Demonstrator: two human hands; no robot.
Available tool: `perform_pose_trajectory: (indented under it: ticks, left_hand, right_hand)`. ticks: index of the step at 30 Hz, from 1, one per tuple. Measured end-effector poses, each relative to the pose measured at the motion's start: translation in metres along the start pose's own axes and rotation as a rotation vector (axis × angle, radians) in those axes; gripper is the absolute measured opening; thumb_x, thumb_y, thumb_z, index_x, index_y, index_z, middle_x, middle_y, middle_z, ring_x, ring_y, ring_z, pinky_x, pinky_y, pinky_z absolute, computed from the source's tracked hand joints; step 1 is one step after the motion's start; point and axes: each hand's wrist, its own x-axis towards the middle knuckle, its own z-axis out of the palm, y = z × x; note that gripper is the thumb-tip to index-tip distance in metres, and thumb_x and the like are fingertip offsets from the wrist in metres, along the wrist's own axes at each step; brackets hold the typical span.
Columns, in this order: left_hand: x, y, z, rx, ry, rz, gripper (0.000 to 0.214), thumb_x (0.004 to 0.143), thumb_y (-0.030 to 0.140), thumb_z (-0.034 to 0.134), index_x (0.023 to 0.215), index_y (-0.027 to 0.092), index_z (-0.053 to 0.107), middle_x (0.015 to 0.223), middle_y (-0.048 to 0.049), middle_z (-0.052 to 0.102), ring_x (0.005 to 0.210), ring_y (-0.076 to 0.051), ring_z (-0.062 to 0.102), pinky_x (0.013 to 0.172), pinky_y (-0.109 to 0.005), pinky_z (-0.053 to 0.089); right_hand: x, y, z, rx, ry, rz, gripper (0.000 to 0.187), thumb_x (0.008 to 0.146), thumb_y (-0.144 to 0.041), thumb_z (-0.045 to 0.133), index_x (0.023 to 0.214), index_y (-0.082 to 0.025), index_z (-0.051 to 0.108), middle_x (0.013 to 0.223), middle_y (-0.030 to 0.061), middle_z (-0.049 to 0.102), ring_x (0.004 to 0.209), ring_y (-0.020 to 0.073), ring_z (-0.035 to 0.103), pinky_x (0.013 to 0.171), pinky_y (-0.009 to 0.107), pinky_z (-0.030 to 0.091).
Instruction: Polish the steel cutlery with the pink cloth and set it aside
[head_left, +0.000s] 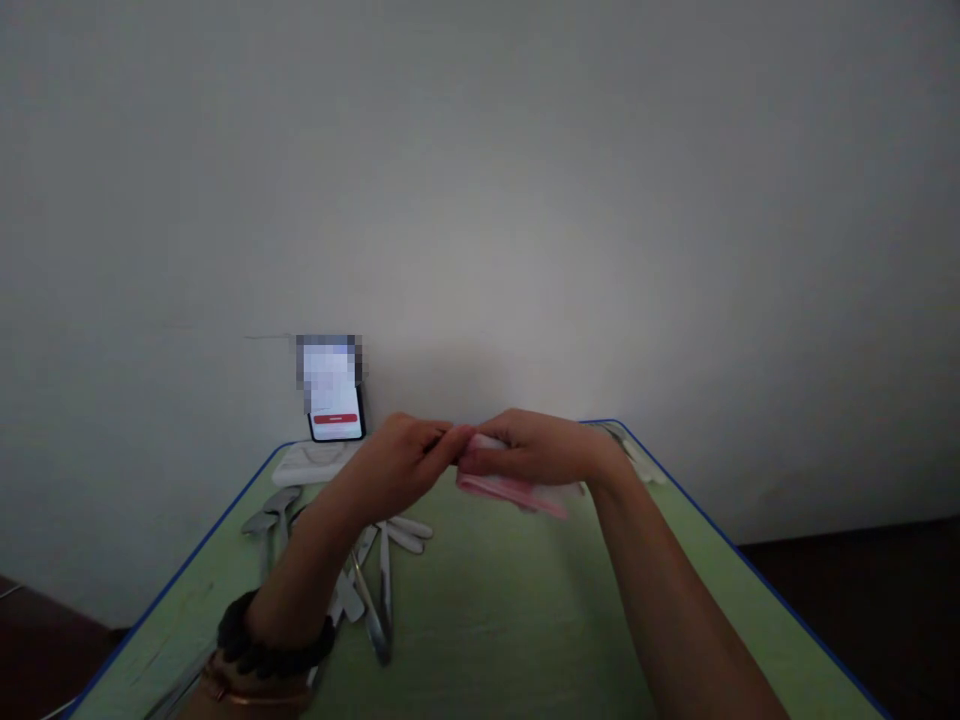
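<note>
pink bag lies crosswise between the hands, left hand pinching its left end, right hand clamped over the top

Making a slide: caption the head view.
Left hand and right hand grip a pink item over a green table with cutlery.

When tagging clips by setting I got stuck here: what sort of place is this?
Likely a simple indoor work table, perhaps at home: a green table against a bare white wall, cutlery spread on it, a phone propped at the back.
</note>
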Motion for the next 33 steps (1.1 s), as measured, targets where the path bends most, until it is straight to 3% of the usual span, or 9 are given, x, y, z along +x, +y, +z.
perform_pose_trajectory:
  ticks: [5,10,17,21,24,29,33]
  left_hand:
    - [-0.004,-0.012,-0.01,0.08,0.057,-0.056,0.046,0.088,0.04,0.033,0.061,0.016,0.06,0.049,0.0029,0.052,0.042,-0.007,0.036,0.046,-0.019,0.024]
    - [-0.008,-0.025,-0.015,0.069,0.094,-0.111,0.047,0.086,0.045,0.033,0.06,0.015,0.059,0.043,0.0048,0.041,0.042,-0.008,0.037,0.045,-0.019,0.025]
    - [-0.006,-0.01,-0.01,-0.183,0.299,-0.221,0.045,0.083,0.05,0.038,0.056,0.015,0.05,0.048,0.0051,0.04,0.045,-0.007,0.037,0.044,-0.019,0.027]
    - [-0.003,-0.001,-0.005,-0.327,0.217,-0.152,0.048,0.085,0.047,0.035,0.048,0.017,0.037,0.045,0.0059,0.034,0.041,-0.006,0.033,0.042,-0.019,0.026]
    - [-0.003,0.001,-0.005,-0.335,0.23,-0.163,0.048,0.087,0.044,0.034,0.047,0.017,0.035,0.042,0.0065,0.032,0.04,-0.006,0.031,0.041,-0.019,0.025]
    - [-0.001,-0.008,-0.006,-0.348,0.288,-0.225,0.047,0.085,0.045,0.039,0.046,0.017,0.039,0.04,0.0062,0.035,0.039,-0.006,0.033,0.04,-0.019,0.026]
    - [0.002,-0.015,-0.004,-0.437,0.418,-0.337,0.045,0.081,0.046,0.043,0.046,0.018,0.041,0.039,0.0054,0.039,0.037,-0.007,0.036,0.037,-0.02,0.026]
  right_hand:
    - [-0.008,0.006,-0.006,0.031,0.002,0.026,0.047,0.081,-0.053,0.04,0.081,-0.011,0.06,0.066,-0.0013,0.052,0.057,0.0089,0.041,0.051,0.02,0.029]
    - [-0.013,0.011,-0.009,0.072,0.007,0.065,0.04,0.078,-0.049,0.049,0.088,-0.012,0.06,0.07,-0.0014,0.052,0.059,0.0086,0.041,0.05,0.019,0.029]
    - [-0.014,0.003,-0.007,0.335,-0.11,0.028,0.041,0.081,-0.051,0.044,0.087,-0.013,0.057,0.065,-0.0024,0.052,0.052,0.0069,0.043,0.048,0.018,0.032]
    - [-0.012,-0.001,-0.005,0.432,-0.116,-0.018,0.043,0.08,-0.054,0.043,0.089,-0.013,0.055,0.065,-0.0031,0.051,0.05,0.0065,0.043,0.047,0.018,0.033]
    - [-0.008,-0.003,-0.003,0.48,-0.141,-0.022,0.046,0.078,-0.056,0.044,0.09,-0.013,0.055,0.066,-0.0029,0.051,0.05,0.0066,0.043,0.048,0.018,0.034]
    - [-0.005,0.001,-0.001,0.42,-0.066,-0.012,0.044,0.078,-0.055,0.046,0.086,-0.013,0.056,0.066,-0.0027,0.052,0.053,0.0065,0.043,0.048,0.018,0.033]
    - [-0.003,0.006,0.001,0.395,-0.001,-0.011,0.041,0.08,-0.052,0.045,0.091,-0.014,0.055,0.069,-0.0021,0.054,0.053,0.0065,0.042,0.049,0.018,0.032]
